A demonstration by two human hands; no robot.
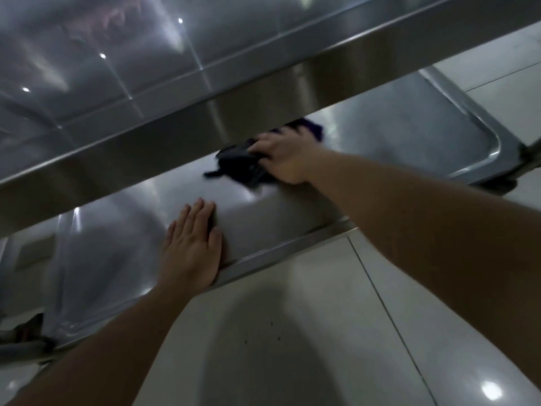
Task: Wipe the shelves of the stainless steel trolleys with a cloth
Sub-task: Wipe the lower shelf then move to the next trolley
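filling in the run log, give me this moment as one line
step: wiping lower shelf | right hand: grips dark cloth on shelf | left hand: flat on shelf front edge | upper shelf: above

Your cloth (240,165) was very dark, almost black, with a purple bit at its far end. The trolley's lower shelf (395,124) was shiny silver-grey with white glints of light. The upper shelf (123,71) was the same silver-grey, with a faint pink smudge. The floor tiles (292,332) were pale grey-white with thin dark lines and a few dark specks.
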